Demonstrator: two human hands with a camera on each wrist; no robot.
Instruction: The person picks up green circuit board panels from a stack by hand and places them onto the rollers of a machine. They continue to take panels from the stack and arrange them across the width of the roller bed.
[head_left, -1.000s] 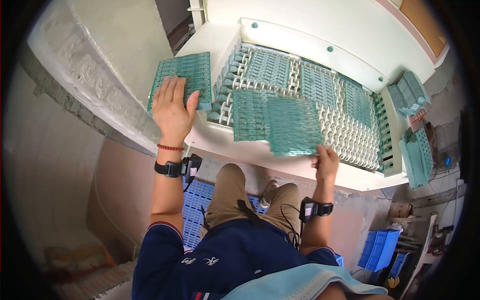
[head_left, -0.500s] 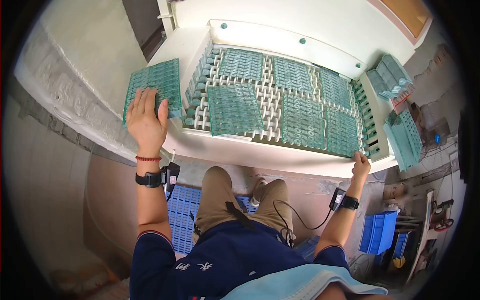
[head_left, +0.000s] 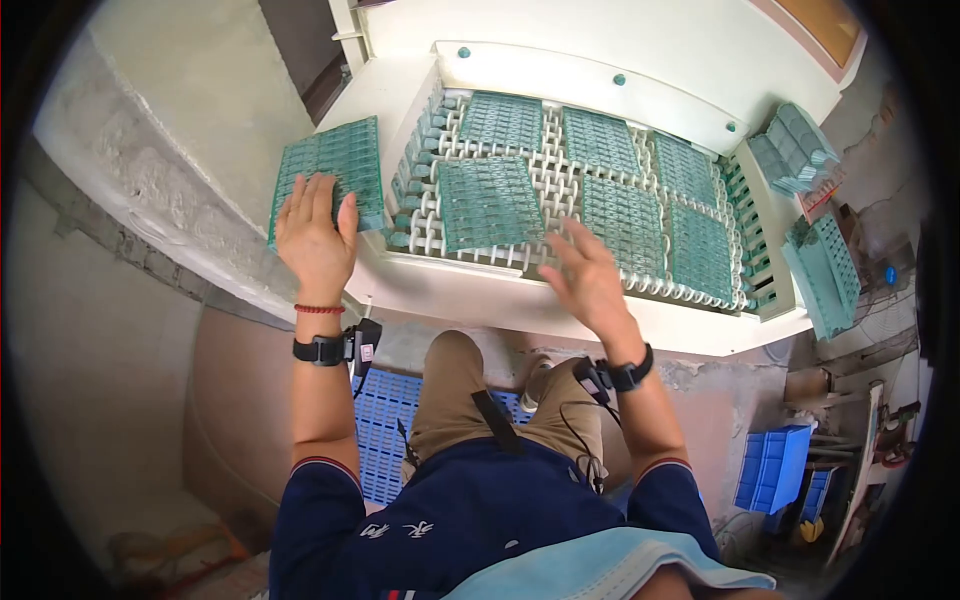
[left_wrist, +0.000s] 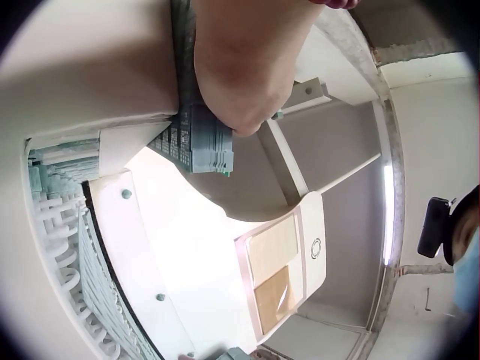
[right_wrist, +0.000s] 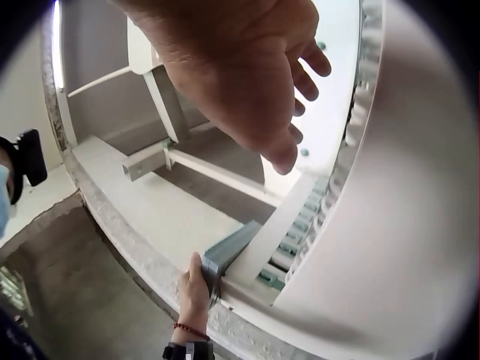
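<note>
At the far left, the stack of green circuit-board panels sits on the machine's left corner, directly beneath the left hand. That hand lies on the stack with its fingers straight and side by side, thumb held out from them; a red beaded bracelet circles the wrist just below it. Lower down, to the right of that forearm, is a blue slatted mat.

Between the two hands, the front-left panel lies slightly askew on the white roller conveyor, with the back-left panel beyond it. Next comes the right hand, over the conveyor's front edge, its fingers apart and loosely extended, just beside the front-left panel; whether a fingertip touches anything there I cannot tell.

Beyond the right hand lies the back-middle panel, and close to its right the front-middle panel. Farther right are the back-right panel and the front-right panel. Well off to that hand's lower right stands a blue crate.
</note>
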